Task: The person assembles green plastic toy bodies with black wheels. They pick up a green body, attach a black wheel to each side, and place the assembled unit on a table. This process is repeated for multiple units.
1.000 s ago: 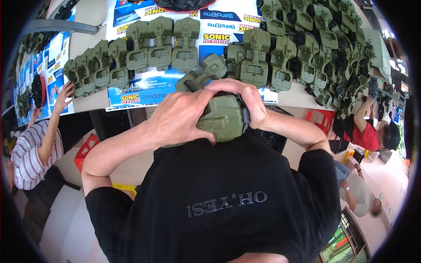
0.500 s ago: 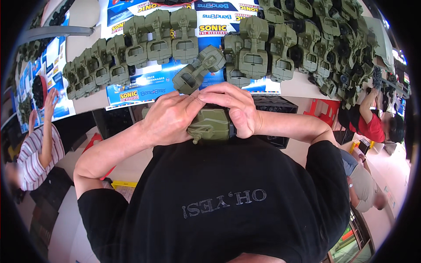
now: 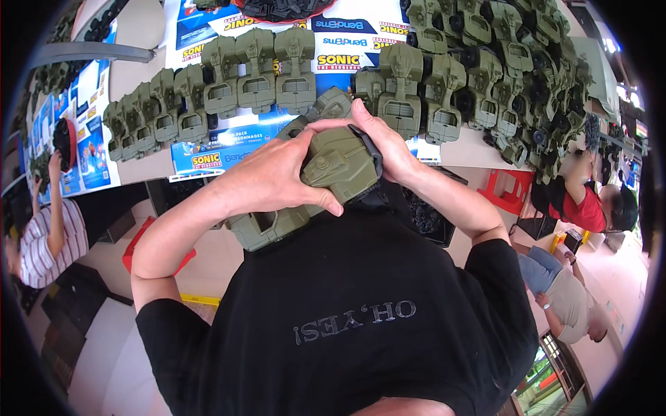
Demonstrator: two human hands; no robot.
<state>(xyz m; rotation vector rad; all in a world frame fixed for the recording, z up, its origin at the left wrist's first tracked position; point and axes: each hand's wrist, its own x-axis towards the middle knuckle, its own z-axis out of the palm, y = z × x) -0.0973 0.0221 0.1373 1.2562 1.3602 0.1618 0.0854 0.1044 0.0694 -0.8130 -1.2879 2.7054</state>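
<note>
Between my hands, close to my chest, is an olive-green toy truck (image 3: 340,163), tilted, with its open bed toward my left forearm. My left hand (image 3: 274,173) is closed around its middle, thumb across the near side. My right hand (image 3: 388,145) presses its palm on the other end by a black wheel, thumb raised; its other fingers are mostly hidden. Just beyond my hands, another toy truck (image 3: 334,104) lies slanted on the table, partly covered by them. A row of similar toy trucks (image 3: 257,73) stands past it.
More toy trucks (image 3: 499,76) crowd the table's right side. A red tray (image 3: 326,10) of black parts lies at the far edge. Below the table are a black crate (image 3: 433,232) and a red stool (image 3: 505,188). People stand left, in a striped shirt (image 3: 52,239), and right, in red (image 3: 581,204).
The toy truck in my hands has been turned and tilted, so its bed now shows at the left. My right hand has opened from its fingertip grip to lay its palm along the end.
</note>
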